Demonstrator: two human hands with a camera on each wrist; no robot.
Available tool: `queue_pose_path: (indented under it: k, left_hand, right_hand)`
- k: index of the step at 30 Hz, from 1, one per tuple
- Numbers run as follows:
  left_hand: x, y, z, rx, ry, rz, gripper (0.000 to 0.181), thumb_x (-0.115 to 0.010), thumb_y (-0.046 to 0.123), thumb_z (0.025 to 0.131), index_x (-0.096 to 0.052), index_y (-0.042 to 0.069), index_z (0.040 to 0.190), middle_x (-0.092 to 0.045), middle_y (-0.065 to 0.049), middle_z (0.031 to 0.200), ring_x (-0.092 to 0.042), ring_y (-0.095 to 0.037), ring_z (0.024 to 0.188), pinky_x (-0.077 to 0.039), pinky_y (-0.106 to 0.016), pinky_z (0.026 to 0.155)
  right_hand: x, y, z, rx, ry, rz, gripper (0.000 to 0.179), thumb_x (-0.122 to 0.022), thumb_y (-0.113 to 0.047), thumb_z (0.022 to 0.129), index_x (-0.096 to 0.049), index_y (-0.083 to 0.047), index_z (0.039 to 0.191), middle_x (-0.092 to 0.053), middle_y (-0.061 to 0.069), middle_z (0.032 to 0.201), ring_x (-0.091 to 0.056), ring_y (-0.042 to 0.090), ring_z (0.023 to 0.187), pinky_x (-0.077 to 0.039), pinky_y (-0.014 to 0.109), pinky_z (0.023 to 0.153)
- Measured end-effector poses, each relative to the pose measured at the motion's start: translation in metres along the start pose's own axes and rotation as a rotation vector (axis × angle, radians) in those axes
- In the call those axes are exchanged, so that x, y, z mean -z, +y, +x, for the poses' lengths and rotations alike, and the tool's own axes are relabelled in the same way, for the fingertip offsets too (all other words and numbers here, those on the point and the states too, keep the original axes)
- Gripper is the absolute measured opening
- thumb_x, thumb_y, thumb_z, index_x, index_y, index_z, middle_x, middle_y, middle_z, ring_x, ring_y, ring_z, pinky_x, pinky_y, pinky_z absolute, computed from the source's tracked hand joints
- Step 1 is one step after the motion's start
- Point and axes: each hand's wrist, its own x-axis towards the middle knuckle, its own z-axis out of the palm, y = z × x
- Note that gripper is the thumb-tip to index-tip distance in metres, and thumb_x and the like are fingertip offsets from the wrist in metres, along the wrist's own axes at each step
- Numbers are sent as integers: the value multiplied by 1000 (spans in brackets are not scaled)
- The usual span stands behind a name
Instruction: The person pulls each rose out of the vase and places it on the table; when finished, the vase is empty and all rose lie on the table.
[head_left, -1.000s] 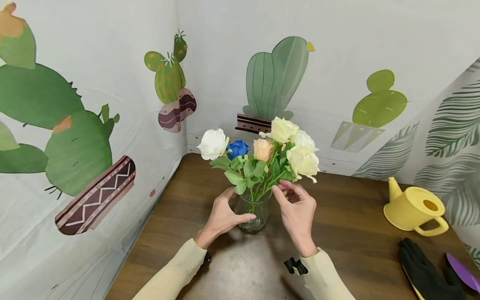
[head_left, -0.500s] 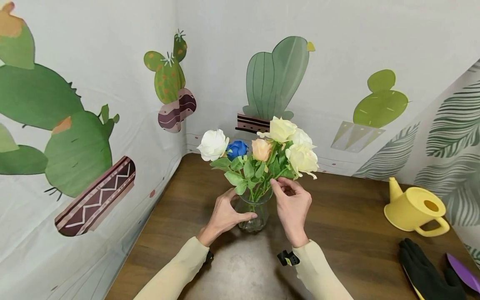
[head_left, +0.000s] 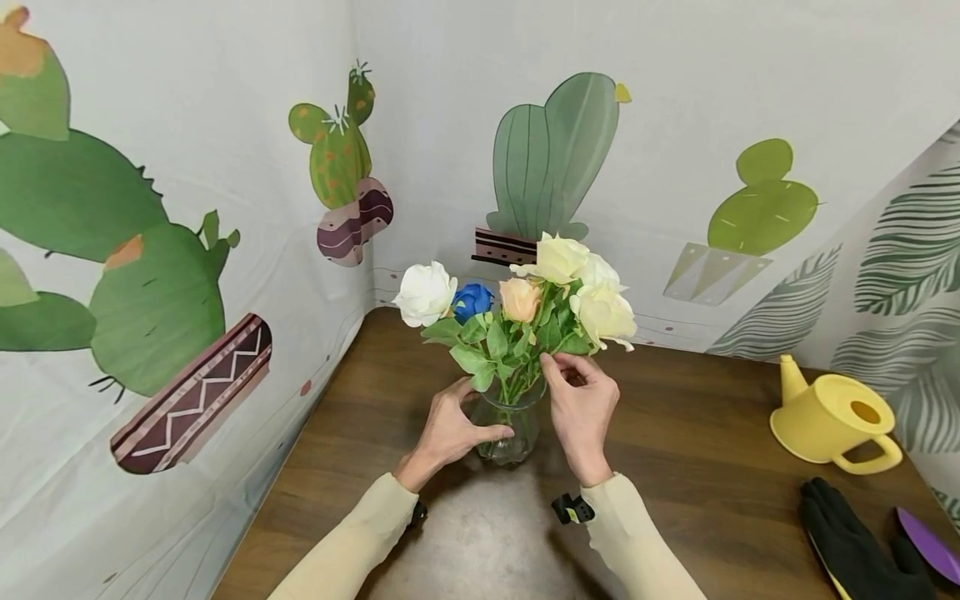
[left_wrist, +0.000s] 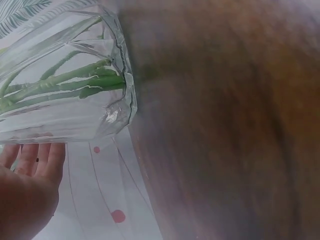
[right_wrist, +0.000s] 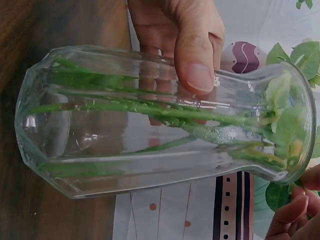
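A clear glass vase point(head_left: 525, 425) stands upright on the table, holding several roses. Among the blooms are a white rose point(head_left: 425, 294), a blue rose point(head_left: 472, 302), a peach rose point(head_left: 519, 300) and a cluster of cream roses point(head_left: 603, 314). My left hand point(head_left: 447, 427) grips the vase from the left, its thumb on the front and its fingers behind the glass. At the right of the rim, my right hand point(head_left: 585, 408) pinches a rose stem under the cream blooms. Green stems point(right_wrist: 200, 112) show through the glass in the right wrist view.
A yellow watering can point(head_left: 832, 417) sits at the table's right. In front of it lie a black glove point(head_left: 855, 533) and a purple object point(head_left: 928, 542) partly out of frame. Cactus-printed cloth point(head_left: 442, 125) hangs behind and left of the wooden table point(head_left: 697, 467).
My right hand has shifted a little left and up, towards the vase rim. The cream and peach roses have moved slightly left with it. My left hand has stayed on the vase.
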Motion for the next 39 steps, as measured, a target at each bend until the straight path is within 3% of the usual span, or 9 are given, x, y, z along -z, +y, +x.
queue_pose_path:
  k: [6, 13, 19, 23, 27, 32, 34, 36, 39]
  left_hand:
    - [1, -1, -1, 6, -3, -11, 85, -106, 25, 69, -69, 7, 144, -74, -20, 139, -75, -35, 123, -65, -51, 105]
    - [1, -2, -1, -7, -2, -4, 86, -106, 26, 69, -68, 6, 144, -75, -19, 139, -76, -34, 122, -66, -50, 104]
    - [0, -3, -1, -16, 5, 17, 86, -106, 26, 68, -69, 7, 144, -76, -14, 138, -76, -30, 121, -66, -48, 103]
    - [0, -3, -1, -12, 7, 16, 87, -107, 27, 68, -69, 7, 145, -75, -14, 139, -76, -31, 121, -66, -47, 104]
    - [0, -4, -1, -11, 5, 10, 87, -107, 25, 68, -69, 7, 144, -75, -16, 138, -77, -32, 121, -66, -48, 104]
    - [-1, -4, -1, -18, 7, 3, 86, -107, 24, 68, -69, 6, 143, -75, -17, 138, -77, -32, 120, -66, -49, 103]
    - [-1, -4, -1, -14, 6, 0, 86, -107, 25, 68, -69, 6, 143, -75, -17, 138, -77, -32, 121, -66, -49, 103]
    - [-2, -4, -1, -9, 6, 0, 85, -107, 26, 68, -69, 7, 143, -75, -16, 138, -76, -31, 121, -66, -50, 104]
    - [-2, -4, 0, 1, 9, -1, 85, -107, 26, 68, -70, 7, 142, -76, -14, 138, -77, -31, 121, -66, -51, 103]
  right_hand:
    - [-1, 1, -2, 24, 30, 66, 8, -87, -7, 92, -85, 1, 91, -68, -14, 75, -62, -3, 67, -51, 8, 61]
    - [2, -5, -2, 12, 51, 99, 10, -87, -7, 91, -85, 3, 93, -77, -4, 78, -67, -6, 68, -55, 9, 63]
    - [6, -11, 3, 32, 60, 162, 12, -86, -3, 91, -83, 8, 92, -72, -23, 76, -66, -7, 67, -54, 9, 63]
    - [9, -14, 6, 37, 54, 191, 13, -85, -1, 91, -81, 11, 93, -71, -26, 75, -65, -7, 67, -53, 8, 62]
    - [8, -12, 5, 16, 18, 165, 11, -84, -2, 92, -82, 9, 94, -75, -19, 77, -66, -7, 67, -54, 8, 62]
    - [6, -2, 1, -17, -34, 92, 8, -82, -1, 93, -83, 7, 94, -82, 20, 90, -67, -7, 69, -54, 8, 63]
    - [7, 0, 0, -13, -45, 88, 7, -82, 0, 93, -83, 7, 94, -81, 29, 94, -67, -7, 69, -54, 8, 63]
    - [7, 0, 0, 1, -45, 97, 7, -81, 0, 94, -83, 7, 94, -81, 27, 93, -66, -6, 67, -54, 8, 62]
    - [10, -2, 1, 20, -39, 137, 7, -81, 1, 94, -82, 9, 93, -82, 8, 85, -64, -5, 63, -54, 9, 61]
